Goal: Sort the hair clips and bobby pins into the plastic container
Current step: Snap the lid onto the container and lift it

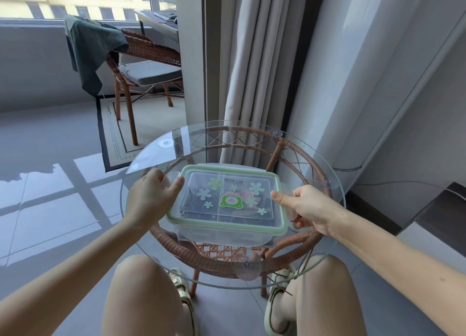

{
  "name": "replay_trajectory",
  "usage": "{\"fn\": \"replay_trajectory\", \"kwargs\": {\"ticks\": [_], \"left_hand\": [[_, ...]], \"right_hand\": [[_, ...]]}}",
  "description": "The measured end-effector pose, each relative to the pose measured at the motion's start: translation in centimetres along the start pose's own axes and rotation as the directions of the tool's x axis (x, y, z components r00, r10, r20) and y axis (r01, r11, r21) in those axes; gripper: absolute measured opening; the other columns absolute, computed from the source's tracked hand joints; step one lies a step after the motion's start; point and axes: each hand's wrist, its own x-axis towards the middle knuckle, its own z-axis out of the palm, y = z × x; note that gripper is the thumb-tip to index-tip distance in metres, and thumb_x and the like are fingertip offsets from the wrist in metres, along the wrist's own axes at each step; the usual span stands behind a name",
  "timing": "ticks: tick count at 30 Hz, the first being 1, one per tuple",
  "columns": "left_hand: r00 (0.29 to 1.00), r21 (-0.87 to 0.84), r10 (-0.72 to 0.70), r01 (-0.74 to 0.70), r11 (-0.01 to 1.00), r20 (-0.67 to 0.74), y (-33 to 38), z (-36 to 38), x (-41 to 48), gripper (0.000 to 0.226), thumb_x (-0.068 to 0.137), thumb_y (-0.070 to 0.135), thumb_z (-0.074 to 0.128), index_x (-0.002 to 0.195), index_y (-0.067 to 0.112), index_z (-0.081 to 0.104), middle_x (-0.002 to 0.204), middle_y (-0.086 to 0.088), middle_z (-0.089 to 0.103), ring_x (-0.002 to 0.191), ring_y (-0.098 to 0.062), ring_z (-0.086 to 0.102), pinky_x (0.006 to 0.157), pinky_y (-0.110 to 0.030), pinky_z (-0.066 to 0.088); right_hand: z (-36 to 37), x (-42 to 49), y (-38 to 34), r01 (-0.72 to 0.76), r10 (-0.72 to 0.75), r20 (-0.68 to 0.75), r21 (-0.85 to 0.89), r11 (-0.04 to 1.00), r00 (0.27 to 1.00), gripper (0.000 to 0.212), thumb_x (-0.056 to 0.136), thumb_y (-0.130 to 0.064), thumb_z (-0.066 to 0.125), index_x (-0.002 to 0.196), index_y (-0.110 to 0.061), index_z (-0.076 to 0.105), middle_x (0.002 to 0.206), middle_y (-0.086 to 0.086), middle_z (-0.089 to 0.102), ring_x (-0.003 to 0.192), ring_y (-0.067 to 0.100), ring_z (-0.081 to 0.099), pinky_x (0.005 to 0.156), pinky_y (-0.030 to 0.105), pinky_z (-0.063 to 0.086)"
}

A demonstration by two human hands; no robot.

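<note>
A round glass counter [153, 159] sits on a woven rattan frame [252, 130], held by clear suction cups [165, 142], beside pale floor-length curtains [254, 70] on a grey tiled floor [50, 197]. Beyond it, a rattan chair [151, 50] with a grey seat cushion [151, 74] stands on a dark-bordered rug [111, 138], a dark green garment [93, 45] draped over its back. A window [75, 0] behind looks onto a yellow building.
</note>
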Motion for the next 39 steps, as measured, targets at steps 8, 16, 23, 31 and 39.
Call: {"fn": "replay_trajectory", "kwargs": {"ticks": [8, 16, 23, 31, 39], "left_hand": [[0.997, -0.012, -0.051, 0.051, 0.999, 0.052, -0.1, 0.3, -0.3, 0.045, 0.085, 0.049, 0.053, 0.089, 0.004, 0.056, 0.083, -0.008, 0.059, 0.08, -0.029, 0.055, 0.066, -0.035, 0.042], [0.999, -0.024, -0.036, 0.036, 0.999, 0.036, -0.3, 0.4, 0.1, 0.045, 0.084, 0.049, 0.054, 0.089, 0.005, 0.057, 0.085, -0.009, 0.062, 0.081, -0.029, 0.056, 0.069, -0.038, 0.046], [0.999, 0.009, -0.021, 0.021, 1.0, 0.036, -0.5, 0.7, 0.1, 0.045, 0.084, 0.051, 0.053, 0.089, 0.006, 0.053, 0.085, -0.008, 0.06, 0.078, -0.027, 0.053, 0.063, -0.034, 0.04], [0.968, 0.536, 0.074, -0.195, 0.822, 0.239, 0.2, -0.3, 0.4, 0.067, 0.09, 0.059, 0.016, 0.078, 0.01, 0.061, 0.084, -0.011, 0.064, 0.087, -0.03, 0.06, 0.064, -0.031, 0.037], [0.834, 0.202, 0.011, -0.146, 0.968, 0.551, -0.2, 0.4, 1.5, 0.068, 0.098, 0.04, 0.009, 0.108, 0.0, 0.063, 0.105, -0.022, 0.063, 0.102, -0.032, 0.058, 0.093, -0.033, 0.042]], "right_hand": [[0.0, 0.0, -0.5, -0.008, 0.007, -0.013, -0.054, 0.999, 1.0, 0.042, 0.084, -0.038, 0.064, 0.059, -0.013, 0.042, 0.059, 0.003, 0.047, 0.049, 0.015, 0.042, 0.043, 0.023, 0.039], [-0.1, 0.5, 0.1, 0.003, -0.007, -0.044, -0.095, 0.995, 0.999, 0.041, 0.083, -0.041, 0.065, 0.062, -0.013, 0.043, 0.063, 0.006, 0.048, 0.052, 0.017, 0.043, 0.044, 0.026, 0.039], [-0.2, 0.4, 0.1, -0.006, 0.004, -0.021, -0.105, 0.994, 1.0, 0.041, 0.082, -0.045, 0.063, 0.064, -0.013, 0.045, 0.063, 0.005, 0.047, 0.053, 0.016, 0.043, 0.046, 0.026, 0.041], [-0.7, 0.6, -0.6, 0.116, -0.305, -0.05, -0.858, 0.501, 0.951, 0.063, 0.082, -0.07, 0.037, 0.053, -0.014, 0.039, 0.051, 0.0, 0.042, 0.049, 0.017, 0.041, 0.047, 0.03, 0.031], [-1.2, 1.4, -1.4, 0.061, 0.042, 0.243, -0.4, 0.915, 0.969, 0.05, 0.094, -0.045, 0.042, 0.058, -0.011, 0.05, 0.047, -0.003, 0.043, 0.038, 0.009, 0.035, 0.038, 0.018, 0.032]]}}
